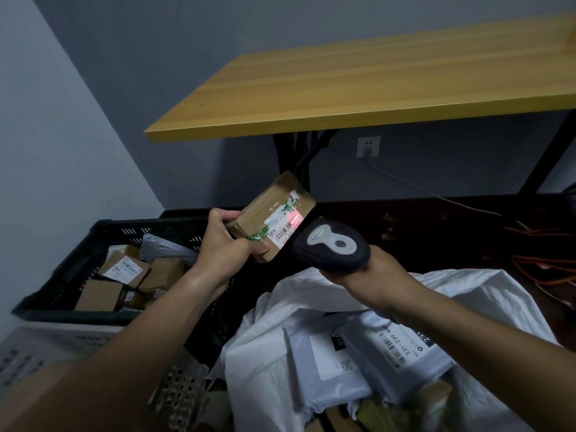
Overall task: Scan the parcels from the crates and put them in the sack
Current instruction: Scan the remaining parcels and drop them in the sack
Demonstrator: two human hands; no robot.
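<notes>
A brown cardboard parcel (274, 218) is held tilted at frame centre, gripped at its lower-left end by the left hand (226, 244), with a red scan spot lit on its white barcode label; the dark handheld scanner (332, 244) is gripped by the right hand (372, 272) just right of the parcel, nose almost touching the label. The white sack (486, 291) is seen open at lower right with grey mailer bags (386, 347) inside, the dark crate (78, 260) with more boxes at left, a lighter crate (40, 344) at lower left. A yellow wooden surface (358, 82) is seen across the upper right, a wall socket (368, 146) below it.
</notes>
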